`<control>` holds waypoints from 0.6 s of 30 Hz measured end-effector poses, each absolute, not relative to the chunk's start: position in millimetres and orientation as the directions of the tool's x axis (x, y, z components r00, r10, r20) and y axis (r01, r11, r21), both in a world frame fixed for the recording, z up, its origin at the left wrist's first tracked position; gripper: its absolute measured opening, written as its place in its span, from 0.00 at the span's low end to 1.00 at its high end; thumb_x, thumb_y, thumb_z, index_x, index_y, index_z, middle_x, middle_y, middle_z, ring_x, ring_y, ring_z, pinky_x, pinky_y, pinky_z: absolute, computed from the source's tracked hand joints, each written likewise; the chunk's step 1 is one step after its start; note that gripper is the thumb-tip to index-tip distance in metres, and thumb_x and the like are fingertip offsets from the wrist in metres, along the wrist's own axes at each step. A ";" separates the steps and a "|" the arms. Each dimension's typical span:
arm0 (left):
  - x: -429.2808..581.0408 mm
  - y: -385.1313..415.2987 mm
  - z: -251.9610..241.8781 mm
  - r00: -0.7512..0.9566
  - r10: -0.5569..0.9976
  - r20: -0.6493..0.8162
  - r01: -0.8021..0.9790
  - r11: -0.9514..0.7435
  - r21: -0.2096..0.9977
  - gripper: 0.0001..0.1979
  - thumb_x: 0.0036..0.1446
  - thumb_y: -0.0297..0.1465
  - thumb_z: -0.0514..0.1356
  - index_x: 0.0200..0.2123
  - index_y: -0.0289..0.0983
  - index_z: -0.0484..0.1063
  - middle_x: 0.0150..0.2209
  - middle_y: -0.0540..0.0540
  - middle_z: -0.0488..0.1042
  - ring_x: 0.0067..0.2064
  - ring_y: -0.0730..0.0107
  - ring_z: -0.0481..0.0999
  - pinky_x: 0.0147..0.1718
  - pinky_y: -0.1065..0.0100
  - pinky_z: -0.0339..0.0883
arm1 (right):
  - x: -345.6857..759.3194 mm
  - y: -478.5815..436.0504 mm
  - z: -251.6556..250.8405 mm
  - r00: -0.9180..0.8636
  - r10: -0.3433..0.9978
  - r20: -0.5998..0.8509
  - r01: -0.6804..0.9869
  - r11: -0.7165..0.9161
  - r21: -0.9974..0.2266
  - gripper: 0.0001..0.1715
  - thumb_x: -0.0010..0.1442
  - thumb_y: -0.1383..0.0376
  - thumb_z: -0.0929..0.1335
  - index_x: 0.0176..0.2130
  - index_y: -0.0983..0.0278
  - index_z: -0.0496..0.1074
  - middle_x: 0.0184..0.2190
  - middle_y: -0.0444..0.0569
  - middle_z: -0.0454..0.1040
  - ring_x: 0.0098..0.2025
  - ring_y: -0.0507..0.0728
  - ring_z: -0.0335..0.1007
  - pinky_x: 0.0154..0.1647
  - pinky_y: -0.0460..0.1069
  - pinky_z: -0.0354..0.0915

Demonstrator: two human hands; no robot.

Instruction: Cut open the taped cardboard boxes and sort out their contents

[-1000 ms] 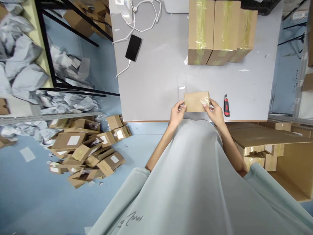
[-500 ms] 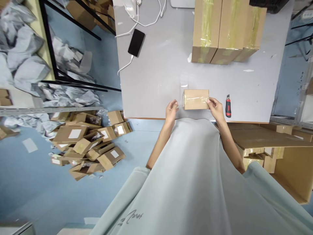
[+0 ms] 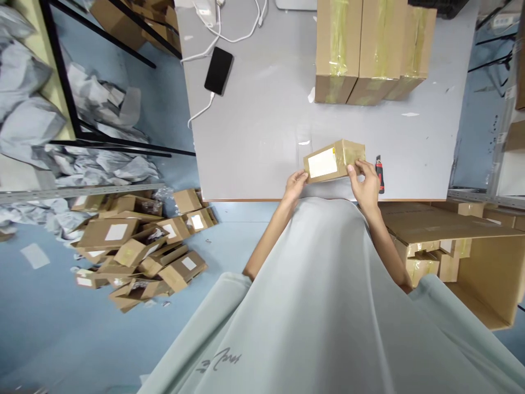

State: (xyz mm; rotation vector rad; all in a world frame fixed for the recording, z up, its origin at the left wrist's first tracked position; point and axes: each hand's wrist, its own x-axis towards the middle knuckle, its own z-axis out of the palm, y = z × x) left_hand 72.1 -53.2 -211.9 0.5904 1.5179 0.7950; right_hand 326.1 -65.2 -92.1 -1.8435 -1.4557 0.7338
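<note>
A small taped cardboard box (image 3: 343, 158) is tilted between my hands over the front of the table, its white label facing up. My left hand (image 3: 296, 184) pinches the lower left corner of the box. At the other end, my right hand (image 3: 365, 180) grips the taped right side with thumb and fingers. Just right of that hand lies a red and black utility knife (image 3: 380, 176), partly covered by the fingers.
Three large taped cartons (image 3: 338, 49) stand at the back of the grey table (image 3: 254, 126). A black phone (image 3: 219, 71) with a white cable lies at the left. Opened boxes (image 3: 143, 241) are heaped on the floor; a big open carton (image 3: 488, 268) sits at the right.
The box has been turned so its labelled face shows, and it is now tilted. My left hand has closed on its left corner; earlier it was apart from the box.
</note>
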 end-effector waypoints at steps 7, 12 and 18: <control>12.7 -59.3 -193.0 -0.289 0.843 -0.454 0.056 0.488 0.871 0.23 0.56 0.30 0.69 0.56 0.39 0.86 0.57 0.40 0.85 0.53 0.55 0.86 0.63 0.51 0.79 | 324.5 -50.2 -138.3 0.031 0.960 -0.280 0.441 -0.264 -0.858 0.36 0.68 0.35 0.71 0.52 0.61 0.87 0.57 0.60 0.88 0.59 0.70 0.86 0.65 0.64 0.80; -1.1 -70.1 -185.9 -0.333 0.832 -0.444 0.076 0.493 0.867 0.20 0.58 0.31 0.67 0.53 0.39 0.87 0.57 0.40 0.86 0.56 0.55 0.85 0.65 0.52 0.78 | 317.3 -41.6 -158.5 -0.032 0.927 -0.373 0.535 -0.300 -0.790 0.31 0.65 0.35 0.72 0.38 0.59 0.84 0.46 0.58 0.90 0.51 0.70 0.88 0.60 0.64 0.80; 11.2 -79.3 -176.4 -0.322 0.869 -0.376 0.072 0.418 0.906 0.17 0.63 0.35 0.66 0.53 0.41 0.87 0.59 0.40 0.85 0.59 0.54 0.85 0.68 0.51 0.76 | 330.3 -40.8 -168.2 0.034 0.922 -0.386 0.587 -0.331 -0.739 0.32 0.67 0.35 0.70 0.37 0.59 0.83 0.43 0.58 0.90 0.49 0.69 0.88 0.60 0.63 0.79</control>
